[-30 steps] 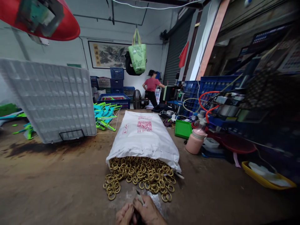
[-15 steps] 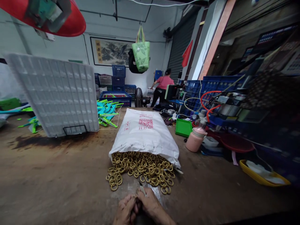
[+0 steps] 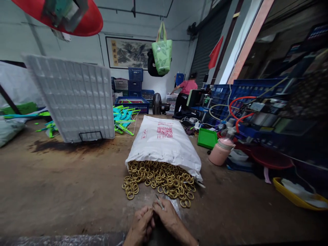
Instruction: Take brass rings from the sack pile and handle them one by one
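My left hand [image 3: 142, 222] is closed at the front of the table, its fingertips pressed together close to the other hand. Whatever it pinches is hidden. Beside it, my right hand [image 3: 167, 214] is closed around a slim pointed tool [image 3: 159, 203], grey with a dark tip that sticks out past the fingers. Just beyond both hands lies a heap of brass-coloured rings [image 3: 164, 177]. They spill from the mouth of a white sack [image 3: 164, 147] with red print, lying flat on the table. A piece of clear plastic [image 3: 175, 206] shows by my right hand.
On the left stands a ribbed white panel [image 3: 74, 99], with green and blue plastic parts [image 3: 124, 118] behind it. To the right are a green tray [image 3: 207, 138], a pink flask [image 3: 220, 152] and a yellow dish [image 3: 294, 198]. A person in pink [image 3: 188, 87] stands at the back.
The view has shifted, so the sack, rings and background sit slightly higher and further right. My hands stay close together at the table front, and the slim tool remains in my right hand.
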`<state>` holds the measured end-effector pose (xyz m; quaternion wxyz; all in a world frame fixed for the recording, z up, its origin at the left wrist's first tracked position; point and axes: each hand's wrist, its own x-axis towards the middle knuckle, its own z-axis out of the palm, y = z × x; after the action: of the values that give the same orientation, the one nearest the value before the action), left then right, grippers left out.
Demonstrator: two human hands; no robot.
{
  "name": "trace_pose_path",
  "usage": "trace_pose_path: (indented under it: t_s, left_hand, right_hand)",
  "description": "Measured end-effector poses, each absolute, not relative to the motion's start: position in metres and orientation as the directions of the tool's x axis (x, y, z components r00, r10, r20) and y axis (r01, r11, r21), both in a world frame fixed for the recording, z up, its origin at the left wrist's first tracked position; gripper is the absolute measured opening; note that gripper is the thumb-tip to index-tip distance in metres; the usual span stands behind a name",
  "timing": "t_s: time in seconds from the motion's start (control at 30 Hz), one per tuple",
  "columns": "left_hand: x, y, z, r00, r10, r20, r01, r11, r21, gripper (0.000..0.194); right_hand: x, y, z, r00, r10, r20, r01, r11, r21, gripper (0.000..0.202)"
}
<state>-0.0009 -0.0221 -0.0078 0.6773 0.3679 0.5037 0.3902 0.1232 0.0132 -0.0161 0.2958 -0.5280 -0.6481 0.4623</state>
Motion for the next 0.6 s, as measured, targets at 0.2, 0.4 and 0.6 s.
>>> trace_pose_path:
  t_s: [0.2,0.4,0.6]
  left_hand:
    - [0.0,-0.021,-0.008,0.178,0.906,-0.385,-0.165,0.413,0.896,0.056]
    - [0.001,-0.02,-0.015,0.178,0.929,-0.326,-0.232,0.361,0.903,0.056]
    - [-0.003,-0.025,-0.011,0.183,0.902,-0.391,-0.231,0.426,0.875,0.053]
  right_hand:
    - [0.122,0.012,-0.018,-0.255,0.959,-0.12,0.387,-0.013,-0.922,0.025]
    - [0.121,0.011,-0.024,-0.252,0.958,-0.137,0.353,-0.041,-0.935,0.026]
    - [0.122,0.012,-0.028,-0.24,0.96,-0.146,0.381,-0.045,-0.923,0.026]
